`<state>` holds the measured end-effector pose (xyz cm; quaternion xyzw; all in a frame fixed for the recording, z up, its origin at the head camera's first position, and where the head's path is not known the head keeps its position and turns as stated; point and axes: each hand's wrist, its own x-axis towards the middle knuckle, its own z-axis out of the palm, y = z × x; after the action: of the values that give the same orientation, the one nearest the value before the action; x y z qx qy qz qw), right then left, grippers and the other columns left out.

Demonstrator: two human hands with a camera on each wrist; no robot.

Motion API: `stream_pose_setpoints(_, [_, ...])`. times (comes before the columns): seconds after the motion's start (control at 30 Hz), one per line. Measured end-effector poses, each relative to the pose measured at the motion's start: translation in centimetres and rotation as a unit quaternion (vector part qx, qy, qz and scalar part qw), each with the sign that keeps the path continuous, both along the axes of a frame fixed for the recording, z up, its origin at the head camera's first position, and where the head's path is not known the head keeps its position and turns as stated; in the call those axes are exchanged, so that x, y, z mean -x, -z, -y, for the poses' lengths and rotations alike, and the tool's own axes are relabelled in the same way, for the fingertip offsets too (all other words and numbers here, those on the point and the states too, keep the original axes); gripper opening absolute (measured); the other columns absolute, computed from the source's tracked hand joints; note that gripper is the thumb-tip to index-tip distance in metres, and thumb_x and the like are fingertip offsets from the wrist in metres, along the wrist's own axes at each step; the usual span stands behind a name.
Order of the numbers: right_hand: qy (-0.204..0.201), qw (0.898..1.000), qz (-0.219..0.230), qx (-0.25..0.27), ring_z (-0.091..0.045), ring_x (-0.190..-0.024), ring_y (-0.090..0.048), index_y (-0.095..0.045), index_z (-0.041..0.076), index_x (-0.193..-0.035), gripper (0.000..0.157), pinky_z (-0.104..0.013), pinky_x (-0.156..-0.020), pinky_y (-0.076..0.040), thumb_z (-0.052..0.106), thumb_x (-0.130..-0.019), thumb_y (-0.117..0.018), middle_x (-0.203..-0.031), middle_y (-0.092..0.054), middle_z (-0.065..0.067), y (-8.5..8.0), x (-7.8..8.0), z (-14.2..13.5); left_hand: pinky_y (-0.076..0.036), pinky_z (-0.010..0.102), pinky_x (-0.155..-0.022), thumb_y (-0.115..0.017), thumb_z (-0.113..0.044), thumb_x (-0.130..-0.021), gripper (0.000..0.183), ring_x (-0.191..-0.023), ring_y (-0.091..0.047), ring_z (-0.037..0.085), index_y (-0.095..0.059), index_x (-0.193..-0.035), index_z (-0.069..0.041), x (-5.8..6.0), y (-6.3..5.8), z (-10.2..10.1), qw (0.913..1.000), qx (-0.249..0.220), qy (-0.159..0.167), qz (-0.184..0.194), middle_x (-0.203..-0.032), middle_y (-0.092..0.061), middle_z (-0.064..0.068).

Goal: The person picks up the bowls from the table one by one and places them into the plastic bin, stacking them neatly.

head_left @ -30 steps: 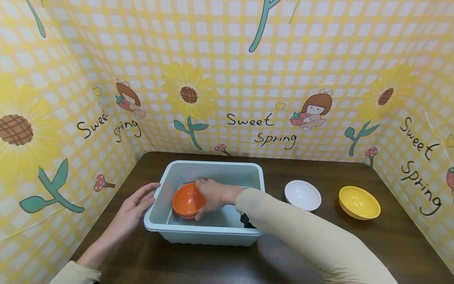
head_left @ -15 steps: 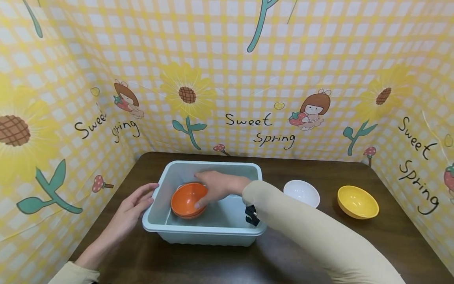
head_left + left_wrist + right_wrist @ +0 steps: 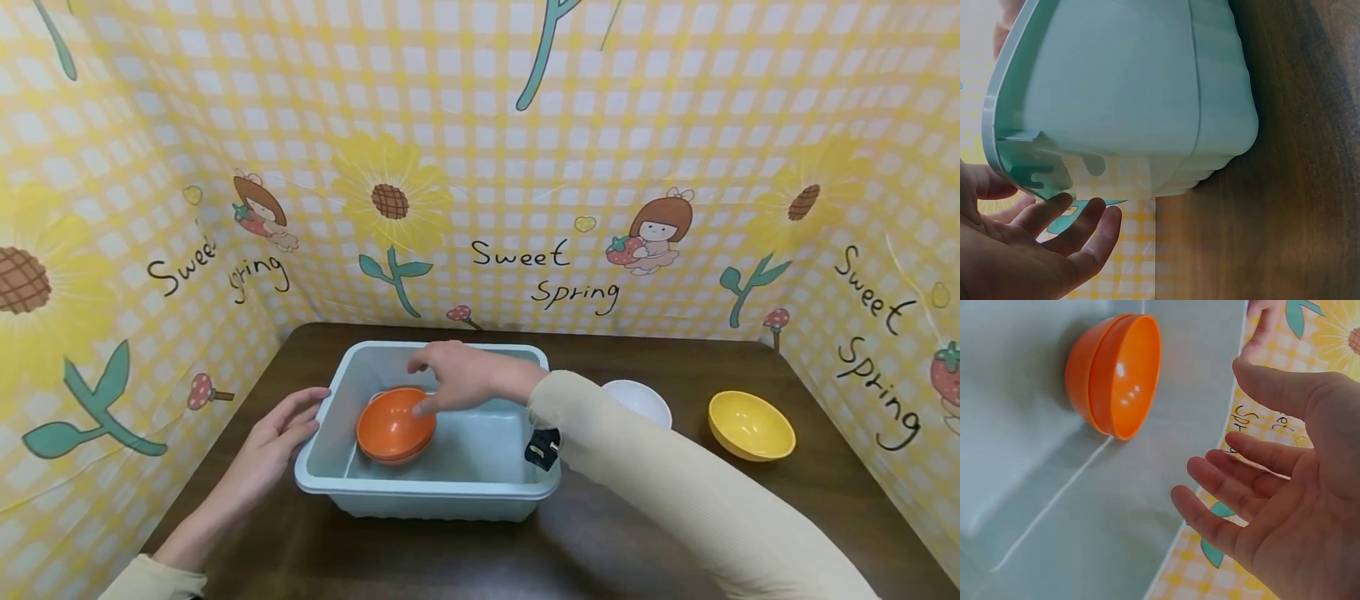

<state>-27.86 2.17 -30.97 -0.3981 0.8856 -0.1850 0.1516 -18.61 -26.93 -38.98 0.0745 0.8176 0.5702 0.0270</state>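
A pale blue-green plastic basin (image 3: 435,505) stands on the table. Inside, toward its left end, sit two nested orange bowls (image 3: 390,429); in the right wrist view the inner orange bowl (image 3: 1136,378) rests in the outer one, whose rim shows just behind. My right hand (image 3: 468,375) hovers over the basin just above and right of the bowls, fingers spread and holding nothing. At the basin's left side, my left hand (image 3: 273,437) touches the rim with relaxed fingertips; in the left wrist view its fingers (image 3: 1088,225) lie loosely bent beside the outer wall.
Right of the basin, a white bowl (image 3: 643,400) is partly covered by my right sleeve (image 3: 675,475). A yellow bowl (image 3: 752,425) stands farther right on the dark wooden table (image 3: 817,487). Yellow checked cloth (image 3: 525,183) closes off the back and sides.
My right hand has let go of the orange bowls and risen up and to the right, its fingers spreading. The bowls stay in the basin; my left hand stays at the rim.
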Motion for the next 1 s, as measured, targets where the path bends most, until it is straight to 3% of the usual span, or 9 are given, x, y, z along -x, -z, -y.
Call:
stream_pose_setpoints(0.07, [-0.003,1.000,-0.001,0.007,-0.022,-0.125,-0.056,-0.060,0.007,-0.145,0.056,-0.035,-0.104,-0.048,0.028,-0.097,-0.079,-0.145,-0.060,-0.009,-0.4,-0.2,-0.2,-0.055,0.027,-0.086,-0.044,-0.012,-0.114,0.045,-0.131,-0.057,0.022,-0.037,-0.156,0.000,0.0,-0.1,0.0,1.0000,0.001,-0.002,0.002,-0.158,-0.041,0.030])
stream_pose_setpoints(0.3, [-0.019,0.999,-0.019,0.018,-0.022,-0.124,-0.057,-0.062,0.004,-0.141,0.049,-0.034,-0.104,-0.047,0.025,-0.099,-0.076,-0.140,-0.063,-0.010,-1.3,-0.7,-1.0,-0.055,0.026,-0.086,-0.043,-0.011,-0.114,0.044,-0.128,-0.058,0.014,-0.037,-0.157,0.000,0.1,-0.1,0.0,1.0000,0.001,-0.002,0.007,-0.159,-0.040,0.031])
stream_pose_setpoints(0.57, [0.004,0.998,-0.048,0.030,-0.021,-0.125,-0.056,-0.056,0.008,-0.149,0.056,-0.037,-0.105,-0.046,0.030,-0.101,-0.074,-0.140,-0.062,-0.006,-1.8,-2.2,-2.7,-0.054,0.025,-0.086,-0.042,-0.008,-0.113,0.044,-0.117,-0.056,-0.006,-0.036,-0.155,0.004,0.1,0.0,-0.1,0.9998,-0.018,0.008,-0.005,-0.157,-0.040,0.034])
stream_pose_setpoints(0.83, [0.032,0.995,-0.064,0.064,-0.021,-0.123,-0.052,-0.058,0.010,-0.147,0.056,-0.039,-0.102,-0.045,0.034,-0.100,-0.074,-0.135,-0.063,-0.005,-1.2,-3.1,-4.6,-0.054,0.024,-0.085,-0.042,-0.008,-0.113,0.043,-0.122,-0.056,-0.001,-0.038,-0.155,0.003,0.1,0.1,-0.1,0.9999,0.000,0.002,-0.012,-0.157,-0.040,0.034])
stream_pose_setpoints(1.0, [0.046,0.992,-0.079,0.083,-0.020,-0.122,-0.051,-0.058,0.012,-0.147,0.055,-0.038,-0.100,-0.045,0.035,-0.099,-0.074,-0.132,-0.062,-0.002,-0.7,-3.4,-5.6,-0.055,0.025,-0.085,-0.042,-0.008,-0.113,0.043,-0.118,-0.056,-0.005,-0.038,-0.154,0.004,0.1,0.1,-0.1,0.9998,0.001,0.005,-0.018,-0.157,-0.041,0.034])
